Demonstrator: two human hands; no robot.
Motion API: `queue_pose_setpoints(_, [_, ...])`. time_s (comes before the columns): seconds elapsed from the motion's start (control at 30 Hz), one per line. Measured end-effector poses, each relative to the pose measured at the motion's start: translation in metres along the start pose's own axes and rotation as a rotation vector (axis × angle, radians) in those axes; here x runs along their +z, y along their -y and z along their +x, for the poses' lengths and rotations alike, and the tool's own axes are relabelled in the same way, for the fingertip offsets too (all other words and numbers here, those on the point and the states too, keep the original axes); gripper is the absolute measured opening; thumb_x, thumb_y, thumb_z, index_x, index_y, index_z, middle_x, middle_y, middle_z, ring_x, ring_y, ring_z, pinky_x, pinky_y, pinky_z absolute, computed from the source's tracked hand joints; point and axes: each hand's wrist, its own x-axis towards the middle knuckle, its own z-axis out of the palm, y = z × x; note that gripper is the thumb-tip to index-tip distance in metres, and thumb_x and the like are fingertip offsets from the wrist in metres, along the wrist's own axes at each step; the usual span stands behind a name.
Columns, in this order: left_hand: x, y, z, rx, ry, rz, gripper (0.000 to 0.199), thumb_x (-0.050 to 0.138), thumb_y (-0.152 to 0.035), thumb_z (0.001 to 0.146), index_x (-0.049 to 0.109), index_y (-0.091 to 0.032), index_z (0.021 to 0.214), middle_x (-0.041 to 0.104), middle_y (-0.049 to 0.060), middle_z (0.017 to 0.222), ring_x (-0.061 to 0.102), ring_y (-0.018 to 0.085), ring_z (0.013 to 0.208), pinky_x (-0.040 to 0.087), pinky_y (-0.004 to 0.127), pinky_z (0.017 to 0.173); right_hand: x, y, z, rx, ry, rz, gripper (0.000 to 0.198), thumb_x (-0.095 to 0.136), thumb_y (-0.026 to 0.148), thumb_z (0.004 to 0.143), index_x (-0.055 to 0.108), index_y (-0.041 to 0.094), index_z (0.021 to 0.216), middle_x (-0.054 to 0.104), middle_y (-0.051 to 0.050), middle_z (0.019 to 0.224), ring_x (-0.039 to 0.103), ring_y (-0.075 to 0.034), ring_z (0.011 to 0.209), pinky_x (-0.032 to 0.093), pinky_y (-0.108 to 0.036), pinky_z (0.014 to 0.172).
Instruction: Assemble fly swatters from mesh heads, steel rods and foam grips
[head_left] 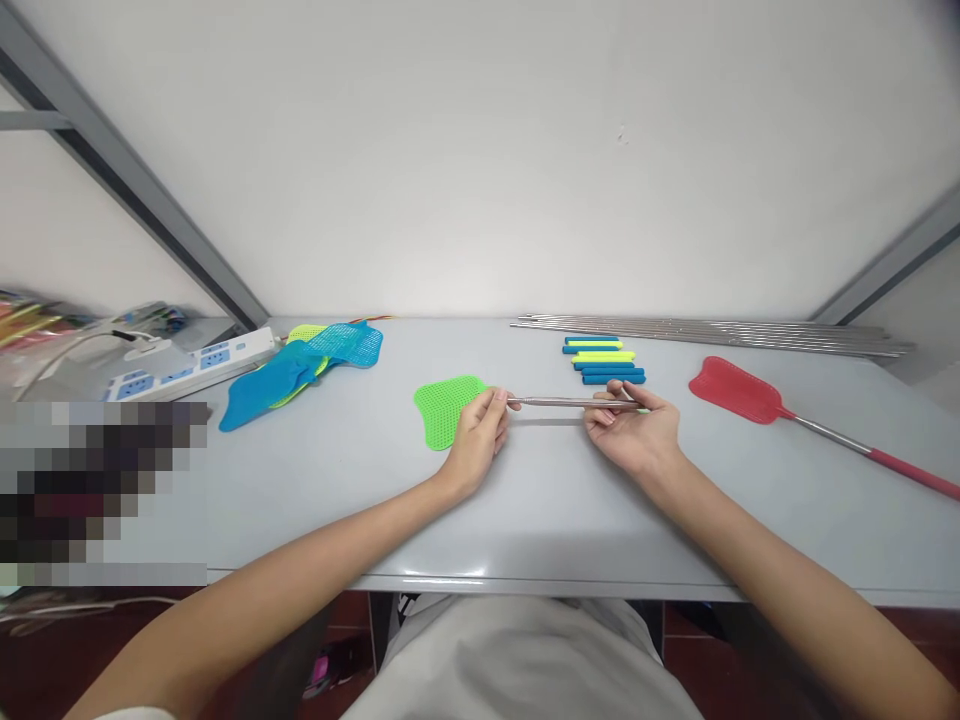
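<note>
My left hand [478, 435] is closed at the neck of a green fly swatter head [444, 408], where a thin metal rod [559, 402] comes out to the right. The joint between head and rod is hidden by my fingers. Around the rod's other end the fingers of my right hand [637, 430] are bent, palm turned up. The rod lies level, a little above the table. Just behind my right hand, several blue and yellow handle tubes [604, 361] lie in a loose row.
Blue and yellow swatter heads [304, 365] are piled at left, against a white power strip [195, 368]. A bundle of long metal rods [712, 332] runs along the wall. At right lies a red fly swatter [739, 390] with a metal shaft. The table's front edge [517, 585] is before me.
</note>
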Motion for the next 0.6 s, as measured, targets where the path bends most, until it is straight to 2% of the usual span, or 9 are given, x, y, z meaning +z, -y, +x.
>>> queue_pose_setpoints(0.3, [-0.008, 0.002, 0.004, 0.013, -0.057, -0.023, 0.032, 0.030, -0.043, 0.079, 0.047, -0.016, 0.072, 0.025, -0.006, 0.047, 0.024, 0.003, 0.036, 0.021, 0.016, 0.036, 0.001, 0.003, 0.000, -0.032, -0.021, 0.079, 0.008, 0.039, 0.011, 0.063, 0.039, 0.017, 0.068, 0.043, 0.003, 0.054, 0.034, -0.007, 0.038, 0.028, -0.021, 0.033])
queue_pose_setpoints(0.6, [-0.010, 0.002, 0.004, 0.027, -0.059, 0.002, 0.039, 0.024, -0.046, 0.079, 0.046, -0.016, 0.071, 0.026, -0.006, 0.047, 0.026, 0.005, 0.036, 0.022, 0.017, 0.037, 0.001, 0.005, -0.001, -0.015, -0.025, 0.123, 0.010, 0.039, 0.010, 0.062, 0.038, 0.017, 0.069, 0.044, 0.004, 0.055, 0.034, -0.006, 0.039, 0.027, -0.022, 0.033])
